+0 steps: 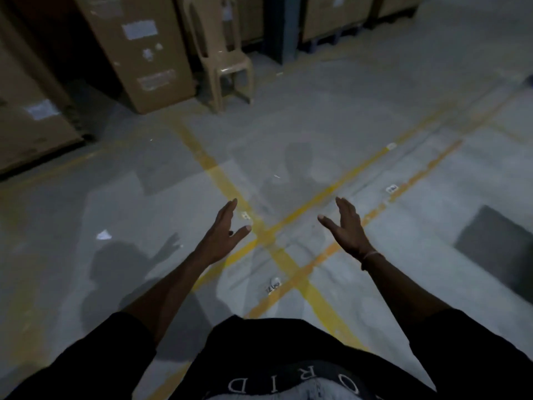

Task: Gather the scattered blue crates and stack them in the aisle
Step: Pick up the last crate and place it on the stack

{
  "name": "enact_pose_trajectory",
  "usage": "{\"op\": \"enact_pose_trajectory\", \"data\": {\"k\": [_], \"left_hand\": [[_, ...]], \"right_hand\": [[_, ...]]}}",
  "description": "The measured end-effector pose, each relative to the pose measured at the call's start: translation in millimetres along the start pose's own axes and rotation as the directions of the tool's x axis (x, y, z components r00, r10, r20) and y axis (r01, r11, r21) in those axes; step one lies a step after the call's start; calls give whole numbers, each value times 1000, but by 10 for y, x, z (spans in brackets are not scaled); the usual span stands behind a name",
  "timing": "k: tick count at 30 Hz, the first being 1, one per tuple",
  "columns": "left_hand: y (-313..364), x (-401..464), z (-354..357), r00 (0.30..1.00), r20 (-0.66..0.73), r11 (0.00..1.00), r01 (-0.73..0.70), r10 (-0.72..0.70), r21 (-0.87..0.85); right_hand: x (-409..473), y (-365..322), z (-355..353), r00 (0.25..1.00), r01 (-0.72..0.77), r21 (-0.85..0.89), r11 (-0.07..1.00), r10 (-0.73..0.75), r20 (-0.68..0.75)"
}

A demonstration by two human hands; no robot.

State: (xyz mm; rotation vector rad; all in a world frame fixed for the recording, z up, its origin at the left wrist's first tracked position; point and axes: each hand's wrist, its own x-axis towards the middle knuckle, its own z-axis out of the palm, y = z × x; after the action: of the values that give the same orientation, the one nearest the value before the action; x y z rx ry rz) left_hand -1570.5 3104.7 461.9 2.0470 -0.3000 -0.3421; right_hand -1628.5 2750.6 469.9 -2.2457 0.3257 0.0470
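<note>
No blue crate shows clearly in this view; only a small blue-dark edge [529, 80] peeks in at the far right border, too little to identify. My left hand [223, 230] and my right hand [344, 226] are stretched out in front of me over the grey floor, palms facing each other, fingers straight, thumbs spread. Both hold nothing. A thin band circles my right wrist.
Yellow floor lines [277, 252] cross under my hands. Tall cardboard boxes [138, 50] stand at the back left, with a beige plastic chair [227, 59] beside them. More boxes on pallets [337, 18] line the back. A dark square patch [496, 246] lies on the right.
</note>
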Motion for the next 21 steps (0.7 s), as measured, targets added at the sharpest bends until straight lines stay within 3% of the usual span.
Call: {"op": "enact_pose_trajectory", "data": {"k": [12,21], "left_hand": [[546,2496,821,923,362,987,-157,131,42],[1256,4423,1304,782,585,947,-314,214,74]], "right_hand": [[898,860,-846,907,-293,143,945,322,-270],[1824,1058,-1378,755,-398,281,873,486,-441]]}}
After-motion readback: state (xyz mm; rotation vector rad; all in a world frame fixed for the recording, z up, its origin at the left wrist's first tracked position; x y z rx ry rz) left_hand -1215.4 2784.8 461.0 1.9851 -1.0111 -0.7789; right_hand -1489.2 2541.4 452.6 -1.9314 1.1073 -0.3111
